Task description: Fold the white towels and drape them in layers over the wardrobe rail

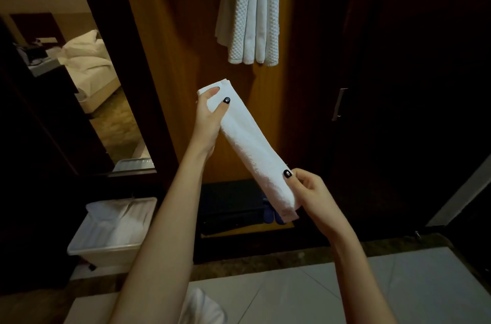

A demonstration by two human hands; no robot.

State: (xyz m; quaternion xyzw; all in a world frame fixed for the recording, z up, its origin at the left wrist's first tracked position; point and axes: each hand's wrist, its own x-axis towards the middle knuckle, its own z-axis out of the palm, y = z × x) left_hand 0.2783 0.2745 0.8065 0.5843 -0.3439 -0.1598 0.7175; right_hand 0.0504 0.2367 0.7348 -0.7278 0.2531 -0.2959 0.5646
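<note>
Both hands grip a folded white towel (249,148) slantwise: left hand (210,116) pinching its upper end, right hand (308,190) its lower.

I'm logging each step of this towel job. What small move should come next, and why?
Probably raise the folded towel toward the hanging towels above. It is already a narrow strip, the left hand holds its upper end and the right hand its lower end.

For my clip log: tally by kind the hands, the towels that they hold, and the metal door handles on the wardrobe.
Hands: 2 (left hand, right hand)
Folded towel held between them: 1
Door handle: 1
Total: 4
</note>
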